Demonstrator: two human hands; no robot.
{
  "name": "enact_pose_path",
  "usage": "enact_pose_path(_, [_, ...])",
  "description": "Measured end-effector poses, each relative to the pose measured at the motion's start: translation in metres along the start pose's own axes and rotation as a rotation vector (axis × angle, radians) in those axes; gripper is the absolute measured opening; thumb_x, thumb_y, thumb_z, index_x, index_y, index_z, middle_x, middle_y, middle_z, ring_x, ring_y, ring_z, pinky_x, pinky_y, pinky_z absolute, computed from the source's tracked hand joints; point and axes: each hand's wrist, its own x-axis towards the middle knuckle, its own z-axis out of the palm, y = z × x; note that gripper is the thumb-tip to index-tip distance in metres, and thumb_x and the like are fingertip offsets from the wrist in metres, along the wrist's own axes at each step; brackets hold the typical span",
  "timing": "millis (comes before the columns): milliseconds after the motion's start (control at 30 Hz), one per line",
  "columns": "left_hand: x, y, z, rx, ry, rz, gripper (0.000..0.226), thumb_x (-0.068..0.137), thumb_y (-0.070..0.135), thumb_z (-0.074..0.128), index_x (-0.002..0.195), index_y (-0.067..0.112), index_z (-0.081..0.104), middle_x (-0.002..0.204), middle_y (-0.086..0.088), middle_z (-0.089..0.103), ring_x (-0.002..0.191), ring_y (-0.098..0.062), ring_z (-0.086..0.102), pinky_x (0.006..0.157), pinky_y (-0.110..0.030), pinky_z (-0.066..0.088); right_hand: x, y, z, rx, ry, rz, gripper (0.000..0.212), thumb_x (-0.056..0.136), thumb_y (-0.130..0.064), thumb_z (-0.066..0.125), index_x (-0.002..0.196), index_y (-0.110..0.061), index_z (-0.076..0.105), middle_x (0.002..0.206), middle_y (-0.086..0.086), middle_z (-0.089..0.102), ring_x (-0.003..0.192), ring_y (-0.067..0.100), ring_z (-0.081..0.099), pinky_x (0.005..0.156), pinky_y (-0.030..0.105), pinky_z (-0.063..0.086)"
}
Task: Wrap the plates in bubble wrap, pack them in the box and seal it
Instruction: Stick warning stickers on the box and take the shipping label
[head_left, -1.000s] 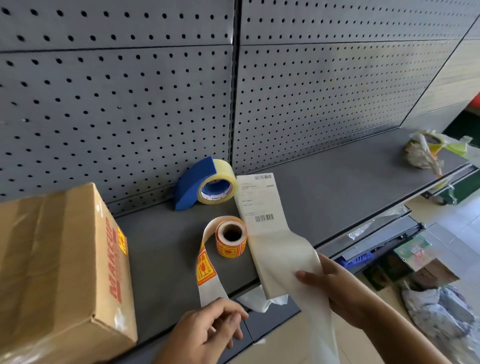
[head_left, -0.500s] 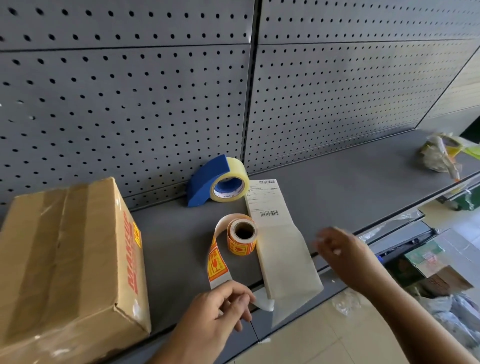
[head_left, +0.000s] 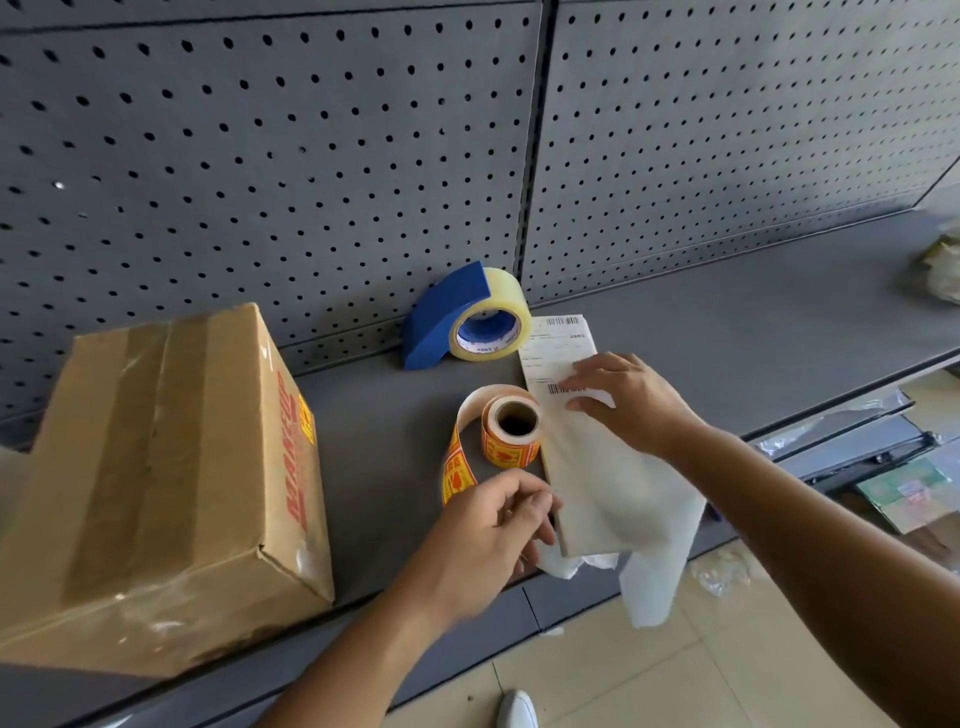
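Head view, box: the cardboard box lies on the left of the grey shelf, flaps closed, with clear tape along its top seam and red lettering on the side facing the rolls.
Head view, left hand: the left hand is at the shelf's front edge, fingers curled, thumb and forefinger pinching the loose end of the sticker strip.
Head view, right hand: the right hand rests on the shipping label; thumb and forefinger pinch a raised white edge of it beside the lower barcode.
Head view, sticker roll: the orange-and-yellow sticker roll stands on edge between box and label, just beside the label.
Head view, tape: a roll of clear packing tape in a blue dispenser sits by the pegboard wall, touching the label's top corner.
Head view, backing paper: the pale backing paper runs from the label towards the person and hangs over the shelf edge.
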Motion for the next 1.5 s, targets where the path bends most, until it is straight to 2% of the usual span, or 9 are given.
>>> enact_pose_path(133, [0.023,0.006,0.008,-0.061,0.075,0.006,0.016,0.106,0.025,0.054,0.104,0.019,0.068,0.089,-0.003,0.072,0.076,-0.009,0.065,0.071,-0.024,0.056,0.001,0.008,0.001,-0.048,0.104,-0.023,0.017,0.095,-0.033,0.064,0.105,-0.027,0.077,0.114,-0.005,0.069,0.104,0.025,0.062,0.087,0.041,0.053])
enact_pose_path(333, [0.058,0.010,0.016,-0.127,0.173,-0.021,0.016,0.105,0.022,0.055,0.101,0.012,0.067,0.088,-0.006,0.072,0.076,-0.016,0.067,0.072,-0.034,0.060,-0.017,0.009,0.001,0.134,-0.070,-0.047,0.035,0.087,-0.051,0.062,0.114,-0.032,0.075,0.135,-0.005,0.059,0.121,0.016,0.057,0.101,0.036,0.051])
enact_pose_path(567, [0.069,0.013,0.024,-0.191,0.205,-0.049,0.015,0.106,0.018,0.054,0.103,0.009,0.065,0.086,-0.006,0.071,0.075,-0.017,0.068,0.070,-0.033,0.059,-0.019,0.008,0.008,0.068,0.153,-0.059,0.006,0.091,-0.023,0.071,0.097,-0.025,0.075,0.111,-0.007,0.064,0.101,0.018,0.059,0.079,0.043,0.057])
enact_pose_path(833, [0.079,0.024,0.019,-0.343,0.323,-0.070,0.021,0.104,0.025,0.060,0.104,0.005,0.062,0.093,-0.018,0.075,0.079,-0.033,0.076,0.068,-0.038,0.062,-0.024,-0.011,-0.040,0.271,0.392,-0.117,0.009,0.092,-0.015,0.068,0.096,-0.011,0.075,0.107,-0.001,0.067,0.099,0.013,0.065,0.091,0.024,0.051])
enact_pose_path(933, [0.083,0.035,0.016,-0.337,0.341,-0.078,0.026,0.101,0.036,0.062,0.111,0.012,0.062,0.098,-0.009,0.075,0.072,-0.019,0.074,0.057,-0.030,0.057,-0.029,-0.017,-0.051,0.289,0.419,-0.139,0.010,0.093,-0.015,0.067,0.096,-0.011,0.075,0.106,-0.002,0.066,0.098,0.010,0.065,0.091,0.020,0.050])
enact_pose_path(1100, [0.093,0.044,0.013,-0.244,0.367,-0.023,0.020,0.098,0.044,0.064,0.108,0.028,0.068,0.091,0.007,0.067,0.059,0.001,0.060,0.069,-0.028,0.053,-0.038,-0.020,-0.056,0.278,0.392,-0.186,0.015,0.093,-0.022,0.065,0.097,-0.013,0.076,0.108,-0.002,0.066,0.104,0.015,0.065,0.092,0.028,0.052])
enact_pose_path(1233, [0.096,0.038,0.014,-0.225,0.444,0.017,0.019,0.091,0.040,0.073,0.103,0.025,0.073,0.088,0.008,0.073,0.079,-0.007,0.068,0.094,-0.045,0.059,-0.041,-0.021,-0.056,0.289,0.377,-0.166,0.023,0.095,-0.029,0.061,0.098,-0.012,0.076,0.107,-0.002,0.068,0.104,0.018,0.066,0.090,0.039,0.055])
enact_pose_path(1333, [0.094,0.036,0.014,-0.150,0.451,0.045,0.041,0.079,0.060,0.070,0.104,0.027,0.074,0.093,0.010,0.075,0.092,-0.011,0.070,0.094,-0.045,0.058,-0.038,-0.023,-0.055,0.244,0.364,-0.165,0.016,0.095,-0.022,0.063,0.100,-0.014,0.076,0.106,-0.005,0.068,0.103,0.019,0.066,0.085,0.044,0.056])
enact_pose_path(1500, [0.093,0.034,0.015,-0.074,0.384,0.120,0.014,0.095,0.045,0.069,0.096,0.031,0.071,0.084,0.014,0.074,0.072,-0.006,0.069,0.082,-0.037,0.059,-0.032,-0.033,-0.060,0.192,0.314,-0.182,0.026,0.094,-0.038,0.060,0.105,-0.020,0.074,0.107,-0.008,0.067,0.099,0.017,0.064,0.081,0.041,0.057])
